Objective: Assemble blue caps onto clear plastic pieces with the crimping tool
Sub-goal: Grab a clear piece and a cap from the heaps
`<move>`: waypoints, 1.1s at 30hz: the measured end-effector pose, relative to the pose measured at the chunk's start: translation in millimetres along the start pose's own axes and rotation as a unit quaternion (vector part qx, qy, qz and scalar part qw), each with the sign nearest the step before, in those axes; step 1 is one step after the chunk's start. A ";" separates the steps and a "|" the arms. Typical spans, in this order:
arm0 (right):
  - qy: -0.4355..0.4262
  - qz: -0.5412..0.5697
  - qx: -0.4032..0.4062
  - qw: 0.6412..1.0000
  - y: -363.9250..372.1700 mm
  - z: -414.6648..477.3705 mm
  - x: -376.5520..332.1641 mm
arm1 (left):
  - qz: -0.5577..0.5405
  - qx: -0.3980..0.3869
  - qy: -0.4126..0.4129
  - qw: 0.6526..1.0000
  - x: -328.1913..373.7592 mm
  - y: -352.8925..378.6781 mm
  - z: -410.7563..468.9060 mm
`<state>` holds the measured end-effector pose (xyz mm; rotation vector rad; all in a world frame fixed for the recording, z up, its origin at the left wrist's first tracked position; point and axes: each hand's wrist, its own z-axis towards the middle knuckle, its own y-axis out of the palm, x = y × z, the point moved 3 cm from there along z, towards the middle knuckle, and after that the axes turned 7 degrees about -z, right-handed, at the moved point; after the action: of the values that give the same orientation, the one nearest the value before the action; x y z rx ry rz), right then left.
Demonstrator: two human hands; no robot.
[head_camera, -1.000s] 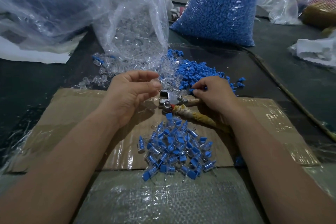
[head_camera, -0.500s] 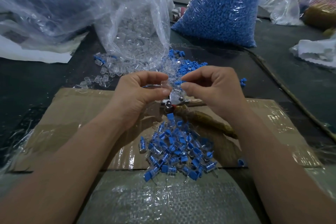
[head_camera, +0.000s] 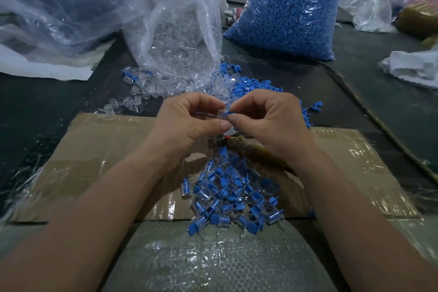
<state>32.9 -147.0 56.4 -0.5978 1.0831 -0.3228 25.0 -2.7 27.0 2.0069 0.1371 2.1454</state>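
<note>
Both hands have drawn together since a second ago, when the right one was out among the loose caps. Now the cap (head_camera: pixel 231 111) meets the clear piece (head_camera: pixel 222 113) in mid-air, just above the tool (head_camera: pixel 251 148).

The left hand (head_camera: pixel 189 123) pinches the clear piece between thumb and forefinger, holding it steady, I'd say, so the cap can be pushed on. The right hand (head_camera: pixel 267 121) pinches the cap, its fingers (head_camera: pixel 239 121) curled tight round it.

They work right over the tool's head, probably so the joined pair has only a short drop to be crimped. The tool lies on the cardboard (head_camera: pixel 94 149), its wrapped handle running near and right under the right wrist.

Nearer still is the finished pile (head_camera: pixel 232 194), where done pieces seem to get dropped.

Beyond the hands, loose caps (head_camera: pixel 256 89) and spilled clear pieces (head_camera: pixel 139 92) lie on the dark surface (head_camera: pixel 47 111), close enough to grab. They lie before the clear bag (head_camera: pixel 180 38) and the blue bag (head_camera: pixel 289 7).
</note>
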 end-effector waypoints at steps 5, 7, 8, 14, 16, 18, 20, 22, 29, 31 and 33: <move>0.003 0.015 -0.028 0.999 -1.5 1.2 3.0 | -0.025 0.006 0.000 1.000 1.3 -0.2 -1.2; 0.005 0.018 -0.035 0.999 -1.6 1.6 3.5 | -0.038 0.016 -0.002 0.999 1.2 -0.9 -1.3; 0.003 0.016 -0.033 0.999 -1.5 1.7 3.4 | -0.039 0.014 -0.002 0.999 1.2 -1.2 -1.3; -0.009 0.004 0.003 1.000 -3.7 1.7 2.2 | -0.078 -0.020 -0.017 0.997 -0.9 -2.5 0.9; -0.019 0.021 -0.005 1.000 -1.7 0.8 0.4 | -0.090 -0.016 -0.019 0.996 -1.6 -3.1 1.6; -0.032 0.038 -0.011 0.999 0.6 0.0 -0.7 | -0.094 -0.016 -0.021 0.995 -1.9 -2.9 2.1; -0.044 0.045 -0.010 0.998 1.9 0.0 -0.9 | -0.093 -0.018 -0.026 0.995 -2.3 -1.5 1.8; -0.050 0.052 -0.007 0.997 2.3 0.0 -1.1 | -0.086 -0.013 -0.024 0.996 -1.9 -0.5 1.3; -0.101 -0.009 -0.002 0.995 3.1 -1.8 -3.2 | -0.110 -0.002 -0.036 0.993 0.9 1.1 0.7; -0.127 -0.041 0.021 0.991 3.0 -1.6 -2.9 | -0.113 -0.006 -0.048 0.992 0.7 1.5 0.6; -0.144 -0.068 0.034 0.987 3.5 -1.4 -2.6 | -0.111 -0.005 -0.060 0.992 0.8 1.5 0.2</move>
<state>30.4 -143.3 55.8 -0.6365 0.7519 -0.3780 25.1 -4.0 28.1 2.0040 0.3148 1.8830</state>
